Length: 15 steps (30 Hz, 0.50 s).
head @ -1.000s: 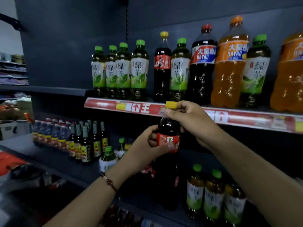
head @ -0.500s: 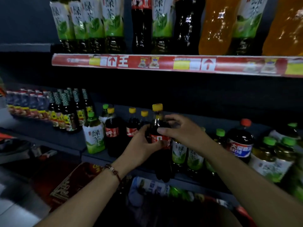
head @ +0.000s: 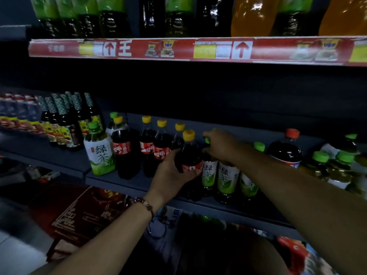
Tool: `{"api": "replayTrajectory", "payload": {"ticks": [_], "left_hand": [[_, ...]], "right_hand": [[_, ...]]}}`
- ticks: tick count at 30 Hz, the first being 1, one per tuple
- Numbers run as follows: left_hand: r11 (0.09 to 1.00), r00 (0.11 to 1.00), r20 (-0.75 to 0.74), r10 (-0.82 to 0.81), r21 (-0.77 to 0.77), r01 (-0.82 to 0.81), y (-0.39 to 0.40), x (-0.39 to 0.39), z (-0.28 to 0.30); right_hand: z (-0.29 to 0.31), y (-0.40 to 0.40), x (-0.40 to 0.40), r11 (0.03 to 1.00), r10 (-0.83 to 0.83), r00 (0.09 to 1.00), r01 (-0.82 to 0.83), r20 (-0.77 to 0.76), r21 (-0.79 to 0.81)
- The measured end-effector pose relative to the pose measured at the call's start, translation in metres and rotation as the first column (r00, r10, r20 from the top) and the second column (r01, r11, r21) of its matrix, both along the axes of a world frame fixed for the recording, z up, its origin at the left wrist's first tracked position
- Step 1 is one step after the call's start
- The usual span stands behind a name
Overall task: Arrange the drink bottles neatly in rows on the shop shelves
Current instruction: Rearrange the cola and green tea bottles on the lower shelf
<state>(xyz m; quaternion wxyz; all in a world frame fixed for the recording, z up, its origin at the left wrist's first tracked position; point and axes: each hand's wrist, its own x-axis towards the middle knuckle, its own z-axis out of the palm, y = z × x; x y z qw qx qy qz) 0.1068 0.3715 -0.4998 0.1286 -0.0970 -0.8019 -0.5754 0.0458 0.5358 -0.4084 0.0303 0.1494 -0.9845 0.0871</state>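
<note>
Cola bottle upright on dark grey shelf, left hand gripping it, right hand pinching green-capped bottle

The person is wearing a thin bracelet of dark reddish-brown round beads strung on a dark cord around the left wrist, with a loose loop of that cord dangling just beneath it, while both forearms are showing bare, with no sleeves reaching into view.

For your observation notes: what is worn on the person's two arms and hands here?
Both forearms are bare, with no sleeves or gloves in view. The left hand has a bracelet of dark reddish beads at the wrist. The right hand shows nothing worn.
</note>
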Motion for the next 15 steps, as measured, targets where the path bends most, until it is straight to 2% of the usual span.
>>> {"api": "replayTrajectory", "payload": {"ticks": [4,7,15], "left_hand": [[0.999,1.0,-0.001,0.016,-0.04,-0.016,-0.001,-0.006,-0.009],[0.993,0.997,-0.042,0.072,-0.09,-0.075,0.002,-0.011,-0.014],[0.982,0.984,-0.125,0.123,-0.128,-0.139,0.025,-0.017,-0.018]], "right_hand": [[0.008,-0.001,-0.009,0.997,-0.074,0.996,0.072,-0.046,-0.041],[0.01,0.009,-0.004,0.989,-0.098,0.98,0.075,-0.175,-0.13],[0.032,0.047,0.024,0.962,-0.048,0.873,-0.09,-0.485,-0.258]]}}
